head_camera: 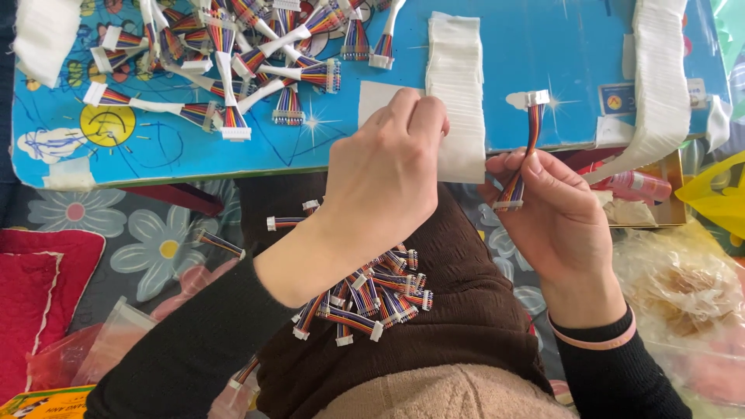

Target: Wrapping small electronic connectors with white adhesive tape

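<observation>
A home doing piecework: flowered floor mat [155, 240] at 8 o'clock, child's cartoon bench [543, 46] at 12 o'clock, red cushion [39, 295] at 9 o'clock.

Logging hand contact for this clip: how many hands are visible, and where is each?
2. The left hand rests its fingers on the strip of white tape pieces on the blue board. The right hand holds a rainbow ribbon cable upright.

Glossy printed blue board [543, 46], matt white paper strips [456, 77], white plastic-ended ribbon cable [532, 124].
</observation>
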